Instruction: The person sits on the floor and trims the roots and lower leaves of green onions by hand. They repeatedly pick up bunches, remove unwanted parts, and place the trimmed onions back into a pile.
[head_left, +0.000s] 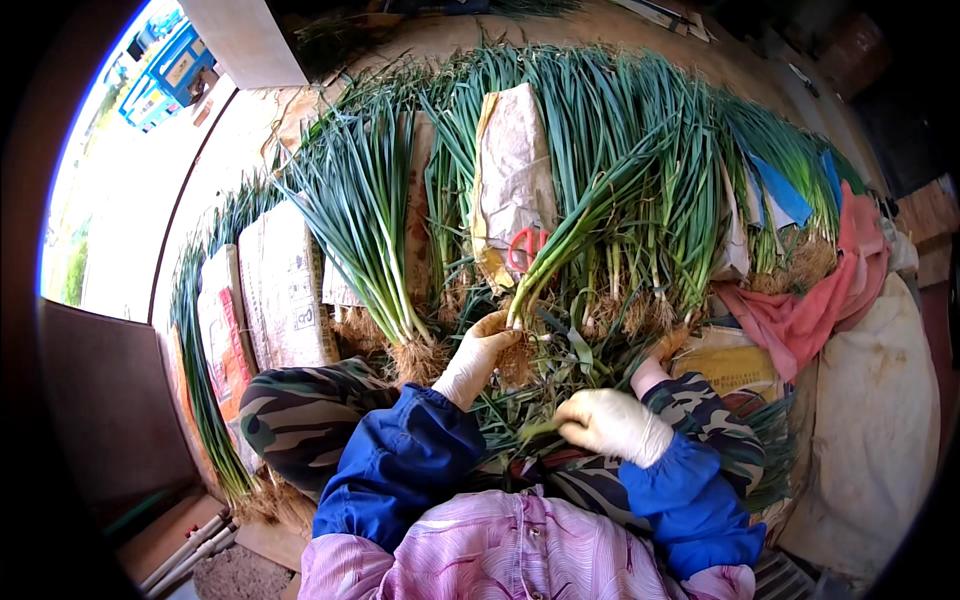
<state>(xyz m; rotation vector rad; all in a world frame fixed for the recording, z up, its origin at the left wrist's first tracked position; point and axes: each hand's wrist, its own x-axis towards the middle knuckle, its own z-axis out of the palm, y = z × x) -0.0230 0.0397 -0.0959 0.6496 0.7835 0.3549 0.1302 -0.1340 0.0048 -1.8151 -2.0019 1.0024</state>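
My left hand (480, 351), in a pale glove, grips a few green onions (559, 255) just above their roots. Their leaves fan up and to the right, and the brown roots (516, 364) hang below my fingers. My gloved right hand (619, 426) is lower, above my lap, pinching a blurred strip of yellow-green leaf (538, 430). Between my legs lies a heap of stripped leaves (551, 375). A bunch of green onions (386, 270) stands left of my left hand, roots down. Red-handled scissors (527, 247) rest on a whitish sack (514, 165) ahead of me.
Many more green onions (615, 127) are spread in a wide arc ahead. Folded sacks (281, 281) separate bunches on the left. A pink cloth (814, 300) drapes at the right, near a beige sheet (874, 420). Pipes (191, 551) lie at lower left. Outside the doorway is a blue vehicle (169, 75).
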